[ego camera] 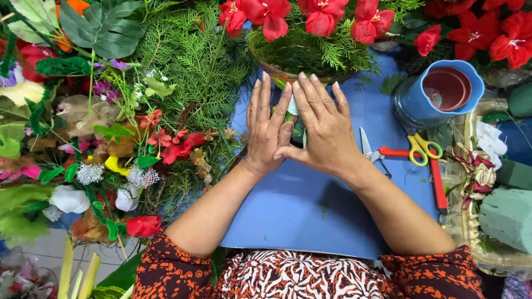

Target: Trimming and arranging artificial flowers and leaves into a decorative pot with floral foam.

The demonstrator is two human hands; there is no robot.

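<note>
My left hand [266, 130] and my right hand [321, 127] lie flat, palms down, side by side on a blue sheet [310, 216], fingers pointing away from me. Between and under them sits a small green and white piece [291, 108], mostly hidden, so I cannot tell what it is. Just beyond my fingertips stands a brown basket [277, 69] filled with green fern sprigs and red artificial flowers [318, 16].
Scissors with yellow and orange handles [410, 150] lie right of my right hand. A blue pot holding a red pot [446, 91] stands at the back right. Green floral foam blocks [507, 216] rest on a gold-rimmed tray [471, 232]. Artificial flowers and greenery [111, 122] pile on the left.
</note>
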